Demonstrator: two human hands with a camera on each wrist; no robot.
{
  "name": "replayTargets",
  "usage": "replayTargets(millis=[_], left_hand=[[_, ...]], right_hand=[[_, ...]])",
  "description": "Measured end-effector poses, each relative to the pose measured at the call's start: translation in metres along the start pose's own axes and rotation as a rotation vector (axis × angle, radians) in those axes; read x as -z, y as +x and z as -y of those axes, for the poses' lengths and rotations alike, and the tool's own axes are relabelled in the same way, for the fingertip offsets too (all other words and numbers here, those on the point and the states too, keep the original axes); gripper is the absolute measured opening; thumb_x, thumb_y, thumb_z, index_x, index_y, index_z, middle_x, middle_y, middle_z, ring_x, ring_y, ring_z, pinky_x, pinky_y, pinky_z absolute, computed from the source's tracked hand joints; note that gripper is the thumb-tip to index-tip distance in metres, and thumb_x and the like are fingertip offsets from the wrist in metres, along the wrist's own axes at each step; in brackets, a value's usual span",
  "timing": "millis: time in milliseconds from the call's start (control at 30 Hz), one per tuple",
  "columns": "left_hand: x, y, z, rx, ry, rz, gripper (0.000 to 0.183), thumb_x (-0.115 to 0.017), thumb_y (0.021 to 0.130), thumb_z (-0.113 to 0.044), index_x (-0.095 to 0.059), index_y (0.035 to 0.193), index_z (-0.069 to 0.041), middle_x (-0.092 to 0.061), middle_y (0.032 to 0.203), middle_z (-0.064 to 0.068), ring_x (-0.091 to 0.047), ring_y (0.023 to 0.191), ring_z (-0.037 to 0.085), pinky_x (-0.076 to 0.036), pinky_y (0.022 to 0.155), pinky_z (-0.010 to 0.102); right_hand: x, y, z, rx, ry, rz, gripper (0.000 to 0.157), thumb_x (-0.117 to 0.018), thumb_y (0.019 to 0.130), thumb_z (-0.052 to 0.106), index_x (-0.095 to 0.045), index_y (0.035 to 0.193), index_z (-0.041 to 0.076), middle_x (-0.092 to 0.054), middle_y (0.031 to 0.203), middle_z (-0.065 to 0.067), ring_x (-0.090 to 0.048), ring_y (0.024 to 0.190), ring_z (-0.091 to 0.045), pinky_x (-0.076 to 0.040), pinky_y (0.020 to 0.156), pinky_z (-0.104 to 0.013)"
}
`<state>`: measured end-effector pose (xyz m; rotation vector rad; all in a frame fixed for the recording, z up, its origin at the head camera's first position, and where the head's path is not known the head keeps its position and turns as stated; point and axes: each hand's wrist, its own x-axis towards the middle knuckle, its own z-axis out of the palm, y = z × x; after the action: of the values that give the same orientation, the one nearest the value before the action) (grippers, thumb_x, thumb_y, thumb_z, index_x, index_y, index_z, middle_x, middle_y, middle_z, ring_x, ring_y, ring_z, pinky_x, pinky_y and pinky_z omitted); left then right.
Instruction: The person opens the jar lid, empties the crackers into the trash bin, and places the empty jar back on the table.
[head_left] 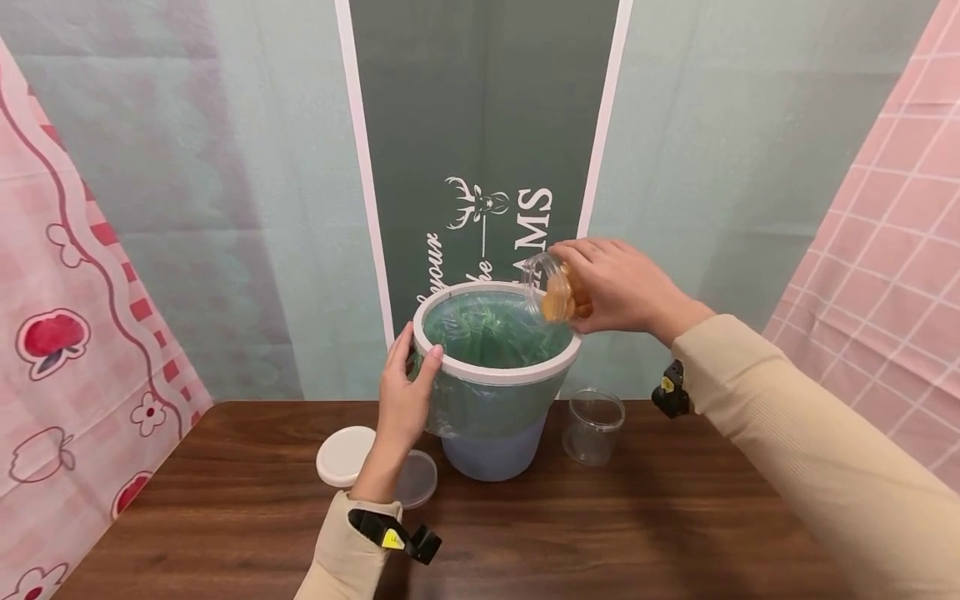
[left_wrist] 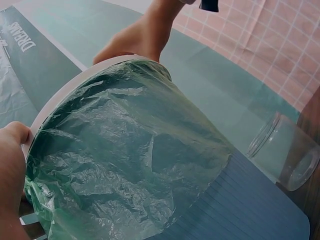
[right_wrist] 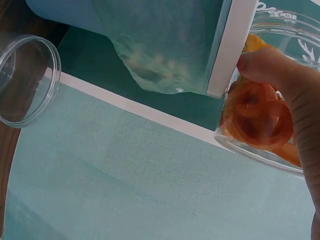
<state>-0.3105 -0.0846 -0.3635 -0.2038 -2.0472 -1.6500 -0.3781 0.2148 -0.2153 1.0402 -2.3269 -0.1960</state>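
Note:
A blue trash bin (head_left: 491, 458) with a white rim ring stands on the table, lined with a green plastic bag (left_wrist: 115, 150) folded down over its outside. My left hand (head_left: 405, 392) grips the rim at the left side, thumb on the ring. At the rim's far right, my right hand (head_left: 618, 287) holds a clear plastic jar (head_left: 537, 271) tilted with its mouth toward the bin. Orange pieces (right_wrist: 260, 117) are inside this jar; their exact kind is unclear. The bottom of the bag is hidden from view.
Right of the bin stands a second clear jar (head_left: 592, 427), without a lid. Near my left forearm, a white lid (head_left: 345, 457) and a translucent lid (head_left: 417, 480) lie on the brown wooden table (head_left: 570, 533). A printed curtain (head_left: 480, 100) hangs behind.

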Motion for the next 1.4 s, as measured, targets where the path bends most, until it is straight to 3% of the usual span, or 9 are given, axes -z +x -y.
replayTargets(millis=[300,667,833,1033,1400], left_hand=[[0.000,0.000,-0.001,0.000,-0.002,-0.003,0.069,-0.060,0.099,-0.038,-0.036,0.158,-0.011,-0.037,0.162,0.011,-0.042,0.147,0.029,-0.037,0.119,0.050],[-0.001,0.000,-0.001,-0.024,-0.017,-0.001,0.069,-0.059,0.100,-0.037,-0.035,0.157,-0.007,-0.037,0.162,0.013,-0.039,0.149,0.029,-0.037,0.119,0.051],[-0.001,0.000,-0.001,-0.023,-0.013,-0.003,0.069,-0.060,0.099,-0.036,-0.035,0.157,-0.007,-0.036,0.162,0.013,-0.039,0.149,0.031,-0.036,0.119,0.052],[-0.002,0.000,0.000,-0.020,-0.012,-0.003,0.070,-0.061,0.099,-0.037,-0.035,0.157,-0.008,-0.036,0.162,0.013,-0.039,0.149,0.031,-0.037,0.119,0.052],[0.000,0.000,-0.001,-0.014,-0.003,0.000,0.068,-0.058,0.100,-0.037,-0.035,0.158,-0.009,-0.037,0.162,0.011,-0.040,0.148,0.028,-0.037,0.120,0.049]], right_hand=[[0.004,0.010,0.003,0.062,-0.071,0.081,0.100,-0.090,0.062,0.038,-0.048,0.146,0.003,-0.057,0.144,-0.015,-0.053,0.131,-0.038,-0.043,0.110,-0.056],[0.010,0.020,0.007,0.175,-0.153,0.092,0.090,-0.087,0.065,0.035,-0.051,0.142,0.006,-0.060,0.139,-0.014,-0.055,0.128,-0.037,-0.043,0.109,-0.053],[0.011,0.025,0.010,0.227,-0.198,0.116,0.091,-0.090,0.065,0.040,-0.053,0.141,0.008,-0.061,0.137,-0.014,-0.056,0.126,-0.037,-0.044,0.107,-0.054],[0.011,0.030,0.012,0.273,-0.246,0.129,0.090,-0.088,0.064,0.028,-0.052,0.143,0.009,-0.060,0.140,-0.014,-0.055,0.128,-0.037,-0.044,0.107,-0.055],[0.022,0.036,0.014,0.330,-0.313,0.127,0.091,-0.090,0.065,0.028,-0.050,0.144,0.009,-0.058,0.143,-0.013,-0.053,0.132,-0.039,-0.041,0.111,-0.056]])
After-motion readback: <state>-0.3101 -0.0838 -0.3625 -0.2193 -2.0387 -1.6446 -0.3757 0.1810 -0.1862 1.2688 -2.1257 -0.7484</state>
